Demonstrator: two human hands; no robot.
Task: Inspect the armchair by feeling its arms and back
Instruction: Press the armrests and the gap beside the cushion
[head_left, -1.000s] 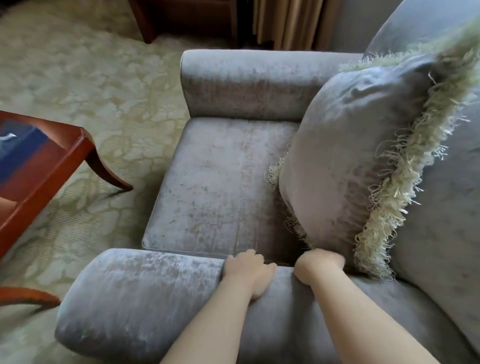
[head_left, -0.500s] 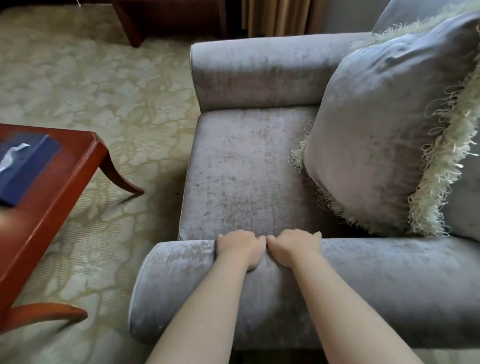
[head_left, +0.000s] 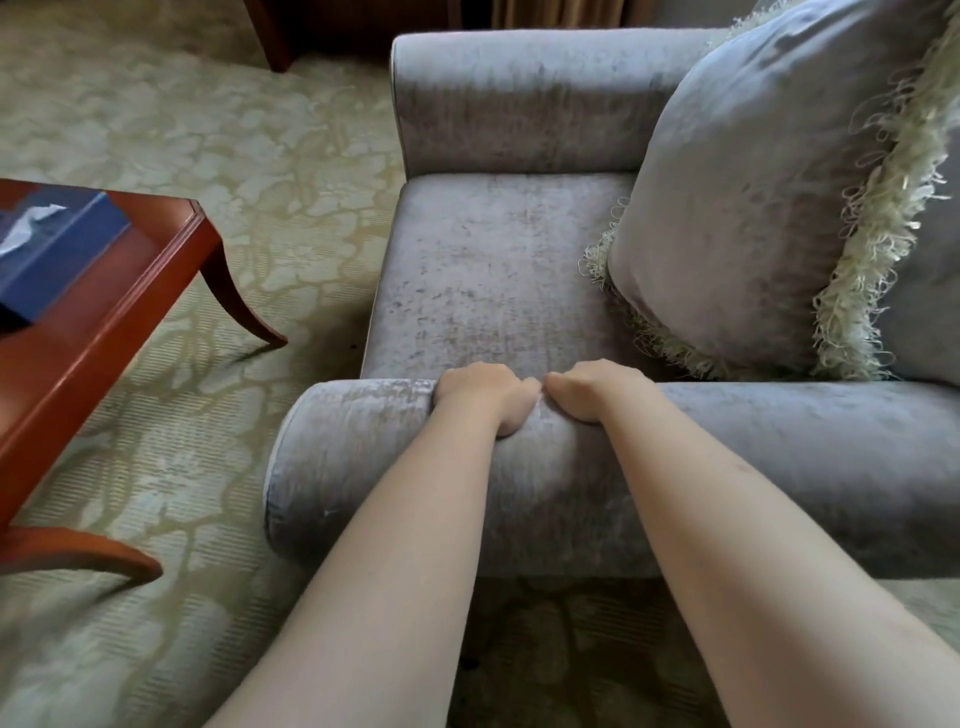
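Observation:
A grey velvet armchair has a rolled near arm (head_left: 363, 457), a seat (head_left: 493, 270) and a far arm (head_left: 519, 98). My left hand (head_left: 483, 397) and my right hand (head_left: 597, 389) lie side by side on top of the near arm, thumbs almost touching. Both hands' fingers curl over the roll toward the seat, so the fingertips are hidden. A grey cushion (head_left: 753, 208) with a pale fringe leans against the chair's back (head_left: 930, 291), which shows only at the right edge.
A red-brown wooden table (head_left: 104, 322) with curved legs stands to the left, a blue tissue box (head_left: 57, 244) on it. Patterned pale green carpet (head_left: 234, 130) covers the floor. Dark wooden furniture (head_left: 275, 41) stands at the far end.
My right hand slid left along the near arm until it met my left hand. The view pulled back, so more of the arm's outer side and the table shows.

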